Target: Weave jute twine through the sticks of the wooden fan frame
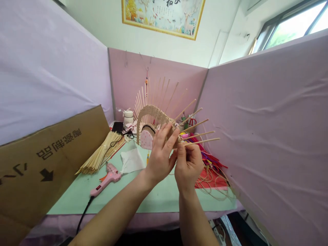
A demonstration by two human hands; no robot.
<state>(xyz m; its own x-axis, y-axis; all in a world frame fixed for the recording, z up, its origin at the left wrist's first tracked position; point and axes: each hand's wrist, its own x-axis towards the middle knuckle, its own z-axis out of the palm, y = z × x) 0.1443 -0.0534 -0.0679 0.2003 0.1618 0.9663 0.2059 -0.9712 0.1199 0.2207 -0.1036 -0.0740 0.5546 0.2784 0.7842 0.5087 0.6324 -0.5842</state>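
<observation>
Both hands are on the woven piece [153, 112], which is held up over the middle of the bench [161, 200], its arched band towards eleven o'clock from the wrists. The left hand [162, 145] clasps the band near its right end, fingers laid across the weave. The right hand [189, 165], close beside it, pinches at the edge by the root of the lowest stick [205, 141]; whether it grips the stick itself or a strand, I cannot tell.

The step in hand looks like working the weave at that end, where bare sticks [185, 110] fan out from eleven round to three o'clock. The next move seems to call for a firm left hold and fine fingerwork on the right, without bending the slim sticks.

Those sticks are the chief obstacle, since they jut just above the right hand. At four o'clock, loose cord [205, 174] lies tangled over a red sheet [222, 187] and could snag; bright fuzzy stems [208, 158] are heaped at three. Around eight to nine o'clock, a pink glue gun [109, 179] lies just beside a white pouch [132, 160], its cable [84, 213] running off the near edge. Beyond them, at nine, come a bundle of sticks [98, 155] and a cardboard sheet [64, 164]. A lidded jar [128, 118] stands at ten, well apart from the hands.
</observation>
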